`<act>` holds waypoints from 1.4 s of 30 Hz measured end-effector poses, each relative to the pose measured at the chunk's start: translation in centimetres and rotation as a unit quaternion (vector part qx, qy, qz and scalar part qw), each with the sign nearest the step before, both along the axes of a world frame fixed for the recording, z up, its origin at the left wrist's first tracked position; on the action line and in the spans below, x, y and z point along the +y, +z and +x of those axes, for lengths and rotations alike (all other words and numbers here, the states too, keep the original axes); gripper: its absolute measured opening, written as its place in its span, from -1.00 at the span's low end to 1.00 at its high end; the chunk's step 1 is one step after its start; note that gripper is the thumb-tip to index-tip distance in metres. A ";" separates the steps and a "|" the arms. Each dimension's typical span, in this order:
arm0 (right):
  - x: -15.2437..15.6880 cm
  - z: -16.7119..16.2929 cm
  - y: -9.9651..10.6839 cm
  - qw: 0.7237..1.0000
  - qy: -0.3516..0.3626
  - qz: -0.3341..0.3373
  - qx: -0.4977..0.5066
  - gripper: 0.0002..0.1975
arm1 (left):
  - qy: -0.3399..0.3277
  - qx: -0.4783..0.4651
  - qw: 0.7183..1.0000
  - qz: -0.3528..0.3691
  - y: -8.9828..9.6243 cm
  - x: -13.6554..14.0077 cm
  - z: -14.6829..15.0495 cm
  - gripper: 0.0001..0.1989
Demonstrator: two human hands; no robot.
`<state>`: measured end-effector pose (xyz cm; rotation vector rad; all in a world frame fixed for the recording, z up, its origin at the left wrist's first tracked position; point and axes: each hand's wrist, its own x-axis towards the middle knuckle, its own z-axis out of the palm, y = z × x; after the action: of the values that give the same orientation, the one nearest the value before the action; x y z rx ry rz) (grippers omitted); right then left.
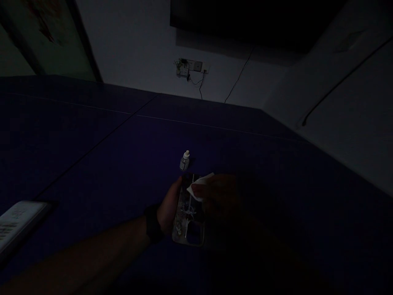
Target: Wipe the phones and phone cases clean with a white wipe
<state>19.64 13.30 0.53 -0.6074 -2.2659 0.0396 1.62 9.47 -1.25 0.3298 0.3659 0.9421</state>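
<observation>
In the dim head view, my left hand point(169, 208) is closed around the left edge of a patterned phone case point(188, 213). The purple-blue surface shows through the case's large camera cutout, at the end nearest me. My right hand point(219, 192), mostly lost in shadow, grips a folded white wipe point(196, 189). This wipe lies against the upper part of the case; whether it is tissue or cloth I cannot tell. Just beyond the case stands a small dropper bottle point(184, 162) with a white cap and a pale label.
A white box with printing point(18, 223) lies at the left edge of the dark purple-blue surface point(116, 159). Sockets with plugs and cords point(193, 67) are on the far wall, below a large dark screen point(245, 20). White wall bounds the right side.
</observation>
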 end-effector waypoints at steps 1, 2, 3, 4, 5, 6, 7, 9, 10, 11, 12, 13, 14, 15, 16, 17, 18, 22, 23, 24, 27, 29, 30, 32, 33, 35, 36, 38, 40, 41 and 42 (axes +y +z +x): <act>0.5 0.5 -0.1 0.999 -0.036 -0.023 0.029 -0.66 | -0.002 0.011 1.000 0.009 0.1 0.1 -0.1 -0.33; 1.1 0.9 -0.2 0.994 -0.077 -0.053 0.062 -0.68 | -0.005 0.022 1.000 0.013 0.1 0.1 -0.3 -0.29; 1.7 1.3 -0.5 0.985 -0.115 -0.084 0.096 -0.68 | -0.010 0.028 0.999 0.015 0.1 0.2 -0.4 -0.26; 2.3 1.7 -0.8 0.970 -0.159 -0.128 0.135 -0.68 | -0.017 0.032 0.999 0.015 0.1 0.3 -0.6 -0.23; 2.9 2.1 -1.2 0.961 -0.182 -0.145 0.151 -0.66 | -0.024 0.034 0.999 0.015 0.1 0.3 -0.8 -0.21; 3.5 2.4 -1.7 0.954 -0.199 -0.156 0.162 -0.65 | -0.028 0.035 0.999 0.015 0.0 0.4 -0.9 -0.20; 4.1 2.7 -2.1 0.947 -0.214 -0.166 0.172 -0.65 | -0.030 0.037 0.999 0.015 0.0 0.4 -1.1 -0.20; 4.9 3.2 -2.9 0.937 -0.232 -0.183 0.189 -0.66 | -0.023 0.036 0.999 0.018 0.1 0.4 -1.3 -0.21; 5.2 3.4 -3.2 0.933 -0.237 -0.190 0.195 -0.66 | -0.014 0.034 0.999 0.021 0.2 0.3 -1.4 -0.20; 5.4 3.6 -3.5 0.930 -0.239 -0.195 0.200 -0.67 | -0.002 0.032 0.999 0.024 0.3 0.3 -1.5 -0.20; 5.6 3.7 -3.6 0.927 -0.240 -0.201 0.205 -0.67 | 0.014 0.031 0.999 0.026 0.6 0.2 -1.6 -0.19; 5.7 3.7 -3.8 0.926 -0.239 -0.205 0.209 -0.68 | 0.030 0.035 0.999 0.028 1.0 0.2 -1.6 -0.19; 5.7 3.7 -3.8 0.925 -0.238 -0.209 0.212 -0.68 | 0.047 0.044 0.997 0.032 1.4 0.2 -1.7 -0.19; 5.8 3.7 -3.9 0.924 -0.236 -0.212 0.215 -0.69 | 0.064 0.056 0.996 0.040 2.0 0.2 -1.8 -0.21; 5.8 3.6 -3.9 0.923 -0.234 -0.215 0.217 -0.69 | 0.083 0.071 0.993 0.053 2.6 0.2 -2.0 -0.24; 5.9 3.6 -3.9 0.922 -0.232 -0.218 0.219 -0.69 | 0.103 0.089 0.988 0.073 3.3 0.2 -2.2 -0.29; 5.9 3.6 -4.0 0.922 -0.231 -0.220 0.221 -0.69 | 0.125 0.109 0.981 0.098 4.1 0.2 -2.4 -0.35; 6.3 3.6 -4.2 0.918 -0.228 -0.227 0.231 -0.70 | 0.212 0.231 0.933 0.175 6.6 -0.3 -4.4 -0.40; 6.4 3.6 -4.3 0.917 -0.228 -0.229 0.234 -0.71 | 0.238 0.267 0.915 0.187 6.9 -0.7 -5.1 -0.38; 6.5 3.6 -4.4 0.916 -0.226 -0.230 0.237 -0.71 | 0.268 0.298 0.894 0.199 7.0 -1.2 -5.8 -0.36; 6.7 3.5 -4.6 0.916 -0.216 -0.235 0.245 -0.72 | 0.342 0.366 0.838 0.216 6.1 -3.3 -7.4 -0.22; 6.7 3.3 -4.8 0.915 -0.208 -0.239 0.248 -0.71 | 0.340 0.425 0.811 0.214 5.0 -5.1 -7.7 -0.02; 6.8 3.3 -4.8 0.915 -0.205 -0.241 0.250 -0.71 | 0.327 0.455 0.802 0.209 4.4 -6.0 -7.6 -0.04; 6.8 3.2 -4.9 0.915 -0.201 -0.244 0.252 -0.71 | 0.332 0.498 0.779 0.189 3.5 -7.5 -7.0 -0.14; 6.7 3.2 -4.9 0.914 -0.199 -0.245 0.253 -0.72 | 0.351 0.513 0.765 0.170 3.2 -8.2 -6.5 -0.21; 6.6 3.2 -4.9 0.914 -0.196 -0.248 0.254 -0.72 | 0.388 0.533 0.739 0.137 2.7 -9.1 -5.5 -0.32; 6.6 3.3 -4.8 0.914 -0.194 -0.250 0.255 -0.72 | 0.402 0.544 0.725 0.131 2.6 -9.3 -5.0 -0.31; 6.4 3.3 -4.8 0.914 -0.189 -0.254 0.254 -0.72 | 0.397 0.575 0.702 0.136 2.5 -9.4 -4.6 -0.30; 6.3 3.4 -4.8 0.914 -0.182 -0.257 0.254 -0.73 | 0.363 0.637 0.664 0.147 2.6 -9.2 -4.7 -0.27; 6.3 3.4 -4.8 0.915 -0.179 -0.258 0.254 -0.73 | 0.338 0.684 0.629 0.152 2.6 -9.0 -4.9 -0.27; 6.3 3.4 -4.8 0.915 -0.177 -0.259 0.254 -0.73 | 0.309 0.737 0.580 0.155 2.7 -8.9 -5.0 -0.28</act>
<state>23.07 19.55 -4.28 -1.1311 -1.6053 0.5669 -3.41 0.53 1.48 1.3980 1.9920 1.2194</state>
